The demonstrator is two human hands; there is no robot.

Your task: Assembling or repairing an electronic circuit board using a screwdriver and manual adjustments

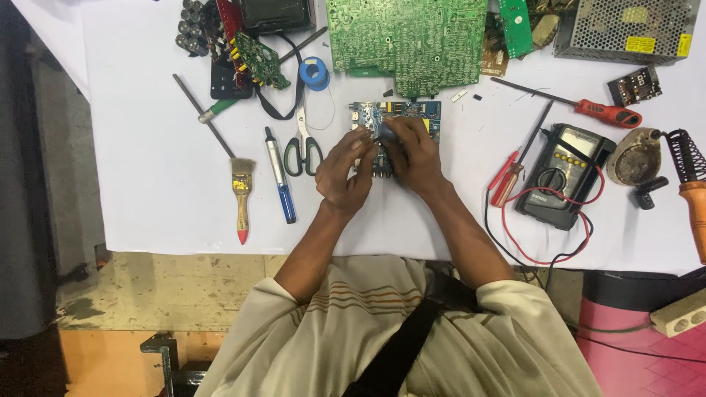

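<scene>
Both forearms reach up from the striped shirt to a small blue circuit board [397, 117] lying flat mid-counter [162, 176], studded with tiny parts; left hand [344, 173] curls closed pinching its left edge; right hand [413, 156] is wrapped round a dark tool tip pressed on the board; hands cover most of it, so its long axis looks left-right but can't tell for sure; scissors [303, 147] and a blue pen tool [279, 175] sit left; multimeter [562, 175] right; big green board [408, 40] just behind.
</scene>
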